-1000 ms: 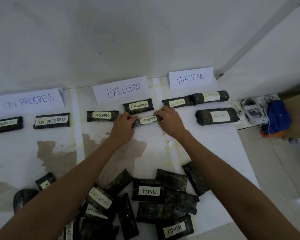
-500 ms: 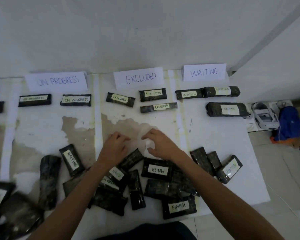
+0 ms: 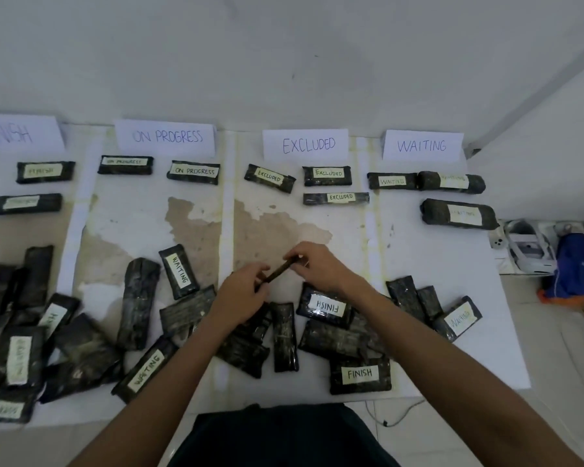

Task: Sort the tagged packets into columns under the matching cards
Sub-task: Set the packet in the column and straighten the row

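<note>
While both hands hold a thin dark packet (image 3: 280, 272) edge-on over the stained middle of the white sheet (image 3: 418, 257), the left hand (image 3: 241, 293) pinches its nearer end and the right hand (image 3: 321, 269) pinches its farther end. Its tag cannot be read from this angle.

Four cards stand along the wall edge: the FINISH card (image 3: 17, 133), the ON PROGRESS card (image 3: 165, 138), the EXCLUDED card (image 3: 305, 144) and the WAITING card (image 3: 422, 145). Sorted packets lie under each: two under FINISH, two under ON PROGRESS, three under EXCLUDED and three under WAITING.

The unsorted pile (image 3: 334, 338) spreads along the near edge, under and beside the forearms. Some tags there read FINISH or WAITING, and others are face down or blurred.

Off the sheet to the right, a power strip (image 3: 498, 242) and a blue object (image 3: 575, 267) rest on the tiled floor (image 3: 553, 348).
</note>
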A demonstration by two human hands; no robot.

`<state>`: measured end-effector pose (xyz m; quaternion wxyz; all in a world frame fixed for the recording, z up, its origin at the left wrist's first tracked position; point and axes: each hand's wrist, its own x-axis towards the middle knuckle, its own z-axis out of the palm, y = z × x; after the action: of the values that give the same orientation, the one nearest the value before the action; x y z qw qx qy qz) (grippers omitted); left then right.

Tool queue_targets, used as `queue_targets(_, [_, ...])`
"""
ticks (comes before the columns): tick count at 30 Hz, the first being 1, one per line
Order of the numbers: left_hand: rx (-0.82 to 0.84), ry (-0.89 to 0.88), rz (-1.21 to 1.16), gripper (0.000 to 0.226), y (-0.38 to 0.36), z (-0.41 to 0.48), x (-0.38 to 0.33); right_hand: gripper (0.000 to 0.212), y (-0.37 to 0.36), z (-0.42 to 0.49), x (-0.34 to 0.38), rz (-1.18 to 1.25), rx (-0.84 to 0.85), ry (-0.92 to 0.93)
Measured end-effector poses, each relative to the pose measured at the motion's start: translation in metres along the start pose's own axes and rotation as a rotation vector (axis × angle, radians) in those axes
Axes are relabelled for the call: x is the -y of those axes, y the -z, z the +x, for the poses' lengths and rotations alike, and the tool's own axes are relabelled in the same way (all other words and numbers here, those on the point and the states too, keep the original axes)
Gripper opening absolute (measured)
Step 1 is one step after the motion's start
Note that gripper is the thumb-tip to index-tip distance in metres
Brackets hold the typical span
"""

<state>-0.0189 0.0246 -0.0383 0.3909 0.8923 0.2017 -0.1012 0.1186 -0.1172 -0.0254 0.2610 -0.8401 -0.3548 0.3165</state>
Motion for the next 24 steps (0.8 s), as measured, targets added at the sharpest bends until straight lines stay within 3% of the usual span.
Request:
queue_targets(5, [-0.011,-0.018,-0.152,0.031,0.013,-0.002,-0.006,0.016,0.012,-0.013,0.003,0.182,-0.055,-0.114])
queue_targets(11, [-0.095,0.152,-0.450,0.028,0.025,-0.004,-0.006,0.016,0.004,-0.020,0.011,0.326,-0.115,-0.221])
queue_targets(13, [-0.100,0.152,-0.446,0.033,0.027,-0.006,-0.004,0.017,-0.001,-0.021,0.015,0.353,-0.128,-0.238])
queue_targets(15, [-0.114,0.060,-0.278,0.047,0.028,-0.008,0.000,0.017,-0.006,-0.020,0.020,0.396,-0.145,-0.256])
queue_targets(19, [-0.224,-0.346,0.461,0.068,0.033,0.006,0.011,0.021,-0.008,-0.006,0.027,0.420,-0.169,-0.272])
queue_targets(21, [-0.218,-0.463,0.605,0.067,0.038,0.021,0.006,0.024,-0.003,0.004,0.031,0.420,-0.178,-0.279])
queue_targets(24, [-0.187,-0.498,0.654,0.057,0.048,0.048,-0.005,0.024,0.004,0.022,0.033,0.432,-0.189,-0.298])
